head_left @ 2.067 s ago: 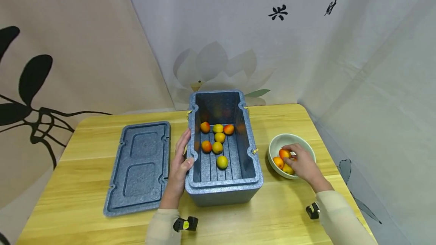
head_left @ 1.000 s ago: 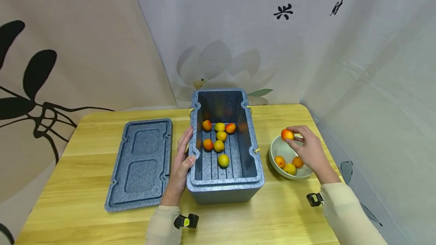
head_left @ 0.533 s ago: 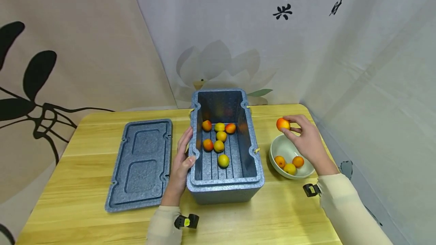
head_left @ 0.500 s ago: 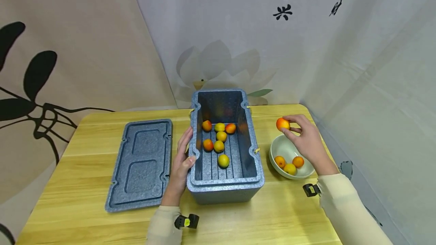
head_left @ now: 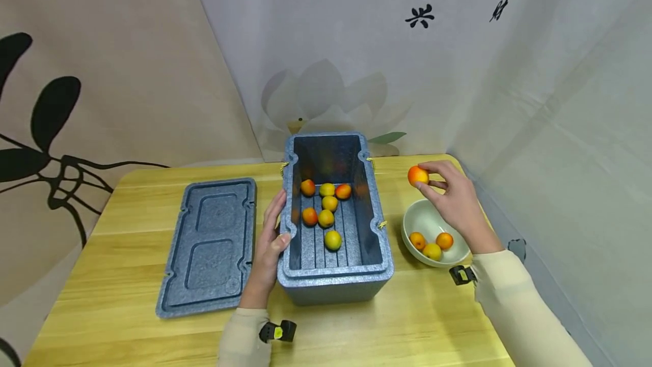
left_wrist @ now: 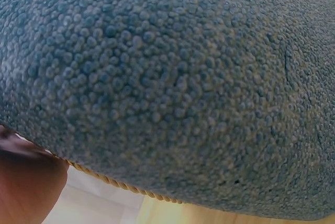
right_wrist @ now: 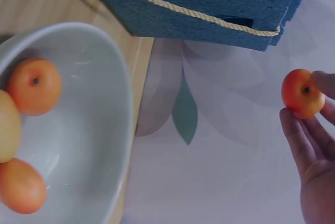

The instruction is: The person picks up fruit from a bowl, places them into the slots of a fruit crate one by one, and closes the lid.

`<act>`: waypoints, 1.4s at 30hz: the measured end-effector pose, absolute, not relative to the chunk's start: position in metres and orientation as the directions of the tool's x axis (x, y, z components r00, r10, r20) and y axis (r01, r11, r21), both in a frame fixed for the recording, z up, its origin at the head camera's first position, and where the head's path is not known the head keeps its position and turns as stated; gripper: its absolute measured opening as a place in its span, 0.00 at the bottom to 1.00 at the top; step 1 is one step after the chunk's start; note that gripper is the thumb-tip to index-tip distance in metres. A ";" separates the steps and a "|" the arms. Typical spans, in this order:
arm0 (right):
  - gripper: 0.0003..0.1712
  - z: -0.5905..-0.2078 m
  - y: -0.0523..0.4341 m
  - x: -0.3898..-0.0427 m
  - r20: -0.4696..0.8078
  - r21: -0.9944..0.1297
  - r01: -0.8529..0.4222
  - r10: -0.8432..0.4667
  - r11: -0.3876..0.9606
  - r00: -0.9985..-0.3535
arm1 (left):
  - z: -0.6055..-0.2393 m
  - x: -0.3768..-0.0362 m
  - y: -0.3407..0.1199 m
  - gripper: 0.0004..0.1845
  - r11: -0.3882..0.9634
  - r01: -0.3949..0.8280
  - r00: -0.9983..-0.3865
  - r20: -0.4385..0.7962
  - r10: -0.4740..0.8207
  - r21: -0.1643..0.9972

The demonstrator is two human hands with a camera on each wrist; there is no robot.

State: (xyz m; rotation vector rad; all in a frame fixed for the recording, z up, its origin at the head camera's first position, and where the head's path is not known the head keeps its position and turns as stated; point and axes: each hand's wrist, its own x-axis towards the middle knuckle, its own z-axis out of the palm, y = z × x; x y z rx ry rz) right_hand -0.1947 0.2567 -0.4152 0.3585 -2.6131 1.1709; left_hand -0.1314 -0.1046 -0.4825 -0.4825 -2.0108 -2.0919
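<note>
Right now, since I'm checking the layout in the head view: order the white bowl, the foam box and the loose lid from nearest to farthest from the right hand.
1. White bowl, just below the right hand, on the table's right side.
2. Foam box, in the middle, to the hand's left.
3. Lid, flat on the table, left of the box.

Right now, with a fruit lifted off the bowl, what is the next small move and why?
Probably carry the fruit in the right hand leftward over the open foam box: it sits above the bowl, and the left hand steadies the box.
</note>
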 end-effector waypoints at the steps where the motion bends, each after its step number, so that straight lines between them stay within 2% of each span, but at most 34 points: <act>1: 0.22 -0.413 0.255 -0.195 0.334 -0.689 -0.331 -0.123 0.645 -0.935 | -0.482 -0.131 -0.105 0.37 -0.056 0.363 -0.927 0.367 0.079 0.930; 22: 0.22 -0.390 0.221 -0.215 0.509 -0.668 -0.534 -0.205 0.518 -0.836 | -0.482 -0.132 -0.105 0.37 -0.043 0.354 -0.931 0.356 0.084 0.934; 42: 0.21 -0.377 0.197 -0.218 0.482 -0.687 -0.541 -0.252 0.486 -0.839 | -0.482 -0.131 -0.105 0.37 -0.037 0.346 -0.934 0.348 0.080 0.937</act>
